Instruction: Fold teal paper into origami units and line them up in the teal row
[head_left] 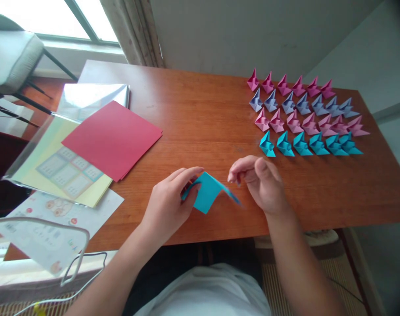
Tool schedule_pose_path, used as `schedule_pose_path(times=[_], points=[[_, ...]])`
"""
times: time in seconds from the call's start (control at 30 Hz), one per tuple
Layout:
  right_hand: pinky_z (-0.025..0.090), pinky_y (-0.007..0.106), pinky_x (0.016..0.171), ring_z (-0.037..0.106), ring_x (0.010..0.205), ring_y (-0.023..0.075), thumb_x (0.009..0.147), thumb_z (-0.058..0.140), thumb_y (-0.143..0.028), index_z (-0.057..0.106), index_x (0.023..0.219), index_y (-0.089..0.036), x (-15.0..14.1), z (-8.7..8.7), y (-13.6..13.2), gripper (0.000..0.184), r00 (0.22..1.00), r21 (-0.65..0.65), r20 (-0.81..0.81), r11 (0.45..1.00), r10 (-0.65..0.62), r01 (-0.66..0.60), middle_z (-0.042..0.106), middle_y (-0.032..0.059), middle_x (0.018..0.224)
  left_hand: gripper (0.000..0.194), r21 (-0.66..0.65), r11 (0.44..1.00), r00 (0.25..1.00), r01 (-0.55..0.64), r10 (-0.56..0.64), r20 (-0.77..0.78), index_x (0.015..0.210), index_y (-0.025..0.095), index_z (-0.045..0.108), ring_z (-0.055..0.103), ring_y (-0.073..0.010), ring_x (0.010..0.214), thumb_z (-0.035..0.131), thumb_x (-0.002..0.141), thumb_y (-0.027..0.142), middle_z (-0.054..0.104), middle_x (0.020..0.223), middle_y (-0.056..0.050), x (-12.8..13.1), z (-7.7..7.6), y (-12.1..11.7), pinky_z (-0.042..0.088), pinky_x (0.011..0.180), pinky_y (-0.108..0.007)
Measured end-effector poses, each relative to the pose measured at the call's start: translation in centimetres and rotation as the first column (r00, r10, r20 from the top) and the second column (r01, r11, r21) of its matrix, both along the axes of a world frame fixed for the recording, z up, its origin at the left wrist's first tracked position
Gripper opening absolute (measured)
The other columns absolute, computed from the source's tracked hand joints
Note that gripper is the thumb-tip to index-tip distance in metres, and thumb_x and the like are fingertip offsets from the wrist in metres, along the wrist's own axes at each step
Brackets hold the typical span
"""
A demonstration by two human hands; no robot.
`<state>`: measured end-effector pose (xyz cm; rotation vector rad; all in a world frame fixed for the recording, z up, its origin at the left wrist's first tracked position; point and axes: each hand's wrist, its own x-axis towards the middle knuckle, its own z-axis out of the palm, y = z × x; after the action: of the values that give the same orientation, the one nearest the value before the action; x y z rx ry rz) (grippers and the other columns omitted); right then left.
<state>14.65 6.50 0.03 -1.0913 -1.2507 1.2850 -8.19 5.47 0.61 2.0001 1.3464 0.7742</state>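
Observation:
A turquoise sheet of paper [208, 191], folded into a tent shape, stands near the front edge of the wooden table [203, 118]. My left hand [170, 202] pinches its left edge, fingers closed on the paper. Just to the right, my right hand [261, 182] hovers over the paper's right flap with curled fingers; whether it touches the paper is unclear.
Rows of finished folded paper pieces [305, 116] in pink, lilac and turquoise fill the table's right back. A red paper stack [112, 138] lies on a clear packet with yellow sheets [55, 166] at left. Printed sheets [48, 237] overhang the front left. A chair [12, 57] stands by the window.

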Motion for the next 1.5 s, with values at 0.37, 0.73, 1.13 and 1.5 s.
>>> schedule_pose_path(times=[0.37,0.73,1.13,1.5], points=[[0.050,0.027,0.066,0.064,0.076,0.0157,0.093,0.070,-0.036,0.072,0.090,-0.023,-0.6,0.1,0.0,0.013,0.960,-0.047,0.248,0.991,0.130,-0.122,0.071,0.0006,0.085,0.010,-0.201,0.979,0.915,0.021,0.062,0.399,0.100,0.019,0.073,0.067,-0.0129,0.074,0.064,0.095,0.022,0.074,0.086,-0.002,2.0,0.7,0.2,0.052,0.069,-0.023],[0.046,0.025,0.062,0.058,0.071,0.0128,0.091,0.064,-0.020,0.066,0.086,-0.021,-0.6,0.4,-0.2,0.005,0.928,-0.015,0.326,0.982,0.183,-0.189,0.064,-0.0015,0.081,0.016,-0.309,0.946,0.908,0.101,0.039,0.417,0.082,0.015,0.071,0.057,-0.0104,0.062,0.068,0.092,0.027,0.066,0.069,0.000,2.7,0.4,1.2,0.045,0.058,-0.021],[0.042,0.025,0.060,0.056,0.067,0.0116,0.095,0.063,-0.027,0.064,0.082,-0.020,-0.5,0.7,0.1,0.014,0.903,0.019,0.406,0.986,0.142,-0.163,0.063,-0.0018,0.077,0.011,-0.137,0.972,0.870,-0.192,0.233,0.434,0.077,0.017,0.068,0.056,-0.0091,0.062,0.072,0.087,0.021,0.064,0.069,0.002,1.7,0.6,1.3,0.046,0.060,-0.021],[0.043,0.028,0.064,0.055,0.072,0.0136,0.095,0.061,-0.024,0.060,0.081,-0.021,-0.1,0.3,-0.2,0.014,0.955,0.009,0.284,0.995,0.088,-0.095,0.058,-0.0019,0.077,0.018,-0.324,0.941,0.827,-0.102,0.261,0.498,0.078,0.016,0.066,0.046,-0.0074,0.057,0.071,0.089,0.029,0.056,0.065,0.004,1.6,0.8,1.3,0.036,0.050,-0.019]])
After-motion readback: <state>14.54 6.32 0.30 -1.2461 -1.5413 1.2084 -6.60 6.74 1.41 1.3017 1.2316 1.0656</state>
